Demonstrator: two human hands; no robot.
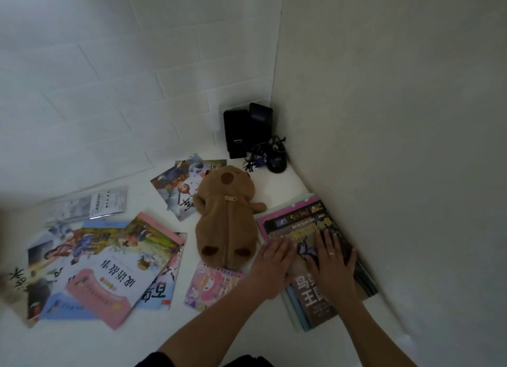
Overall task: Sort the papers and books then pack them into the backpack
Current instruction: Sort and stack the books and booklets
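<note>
your left hand (275, 259) and right hand (330, 259) lie flat, fingers straight, gripping nothing, on the book stack (315, 229). the plush bear backpack (225, 218) lies just left, nearest your left hand, zipper running lengthwise away from you.

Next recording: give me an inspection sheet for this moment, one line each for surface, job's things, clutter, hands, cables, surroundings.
Surface: white tabletop.
Job's things: book stack by the right wall; loose picture books fanned out left; plush bear backpack lying between.
Clutter: two black speakers, black mouse in the corner.
Hands: left hand and right hand flat on the stack, fingers straight.
Cables: black tangle beside the speakers.
Surroundings: white walls.
</note>
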